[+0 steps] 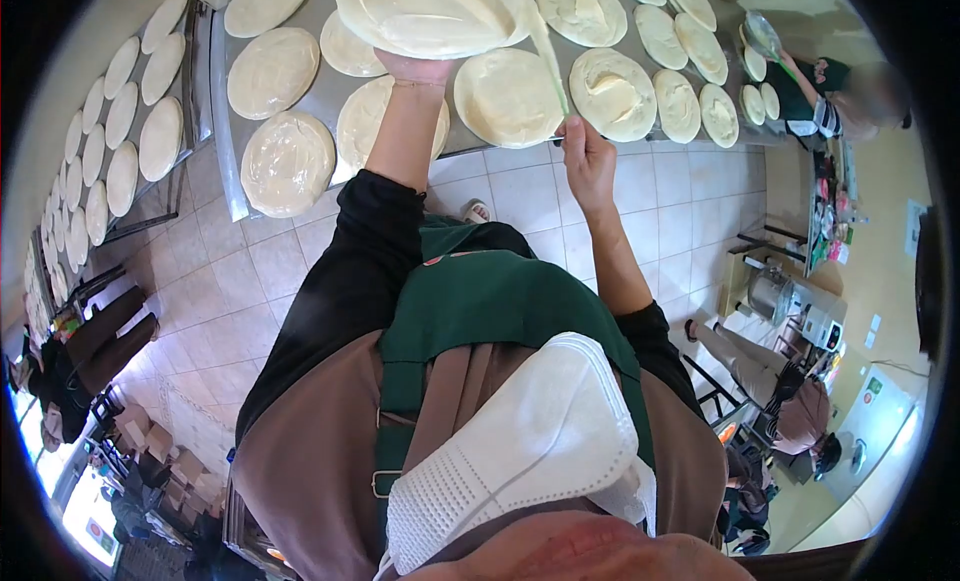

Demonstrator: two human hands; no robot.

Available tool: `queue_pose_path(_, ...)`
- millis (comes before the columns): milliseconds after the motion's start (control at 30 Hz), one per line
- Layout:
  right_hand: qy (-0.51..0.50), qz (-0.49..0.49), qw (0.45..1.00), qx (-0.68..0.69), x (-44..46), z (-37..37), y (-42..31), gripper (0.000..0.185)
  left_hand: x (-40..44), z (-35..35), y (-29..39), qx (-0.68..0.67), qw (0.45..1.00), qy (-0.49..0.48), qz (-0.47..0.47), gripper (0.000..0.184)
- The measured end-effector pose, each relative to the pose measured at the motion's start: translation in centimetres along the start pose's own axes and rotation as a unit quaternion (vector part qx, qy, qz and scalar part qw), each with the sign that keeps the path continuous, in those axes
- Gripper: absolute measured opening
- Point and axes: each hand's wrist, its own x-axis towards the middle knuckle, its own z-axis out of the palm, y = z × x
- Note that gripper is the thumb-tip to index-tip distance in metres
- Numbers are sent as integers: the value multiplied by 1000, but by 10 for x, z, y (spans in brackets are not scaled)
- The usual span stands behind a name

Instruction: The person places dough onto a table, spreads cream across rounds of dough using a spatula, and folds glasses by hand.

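Note:
My left hand [418,67] is under a large pale round [425,16] with smooth cream on top, lifted over the table. Whether that is a dough round or a shallow dish, I cannot tell. In my right hand [586,159] is the pale green handle of a spatula [548,66]; its far end meets the right edge of the lifted round. Below it lies a pale dough round [510,99] on the metal table. To its right, another dough round [613,93] carries a mound of cream. A glossy coated round [287,164] sits at the front left.
More rounds cover the metal table [225,106], some close to its front edge. A second table to the left holds several rounds [160,138]. A co-worker [825,91] holds a spatula-like tool at the far right. Another person [790,396] stands behind, by a mixer [771,293].

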Motion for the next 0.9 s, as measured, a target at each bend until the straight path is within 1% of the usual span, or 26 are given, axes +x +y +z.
queue_pose_path(33,7,21,1000,6,2,0,2,34,-2,6,-1,13,1000,22,-12,61)
queue_pose_path(67,13,42,999,11,3,1,2,36,-3,7,-1,13,1000,21,-10,61)
queue_pose_path(100,11,41,999,10,1,3,3,36,-3,7,-1,20,999,27,-6,60)
queue_pose_path(167,-5,-12,999,-32,-7,11,5,32,-2,8,-1,35,999,38,3,59)
queue_pose_path(200,-8,-14,999,-32,-11,13,4,32,-2,8,0,43,998,44,8,59)
queue_pose_path(267,-62,-52,996,-34,-20,15,0,28,-1,8,1,59,997,55,18,58)
queue_pose_path(300,-79,-53,995,-42,-21,13,-4,24,0,7,1,67,996,61,23,58)
queue_pose_path(333,-80,-55,994,-42,-17,12,-3,24,1,7,1,74,995,66,26,57)
queue_pose_path(400,-41,-56,997,-28,-8,3,3,25,0,5,0,89,992,81,30,57)
queue_pose_path(433,-18,-26,999,-32,1,-4,5,27,0,4,-2,96,991,88,30,56)
queue_pose_path(500,31,-15,999,5,26,-16,3,30,0,1,-5,110,988,103,30,56)
queue_pose_path(533,32,-15,999,5,37,-22,-1,30,0,0,-6,116,987,109,30,56)
queue_pose_path(600,37,-51,996,-59,55,-33,-8,33,0,-3,-8,130,983,122,33,55)
queue_pose_path(633,37,-51,996,-59,60,-36,-6,33,0,-4,-8,138,981,129,34,55)
queue_pose_path(667,15,-58,993,-99,64,-39,-4,33,-1,-9,-6,138,981,129,34,55)
queue_pose_path(700,-8,-66,988,-139,67,-41,-3,33,-1,-17,-2,110,987,118,17,57)
queue_pose_path(733,-9,-67,988,-138,65,-41,-1,33,0,-23,1,82,991,106,2,60)
queue_pose_path(767,-13,-94,984,-149,60,-41,1,33,2,-34,4,83,991,106,4,60)
queue_pose_path(800,-17,-121,980,-159,54,-41,2,32,4,-43,7,40,997,60,-10,63)
queue_pose_path(833,-20,-124,980,-158,46,-39,5,32,6,-51,11,-2,1000,13,-24,66)
queue_pose_path(900,-61,-150,969,-184,26,-34,8,28,6,-49,8,-15,999,13,-29,66)
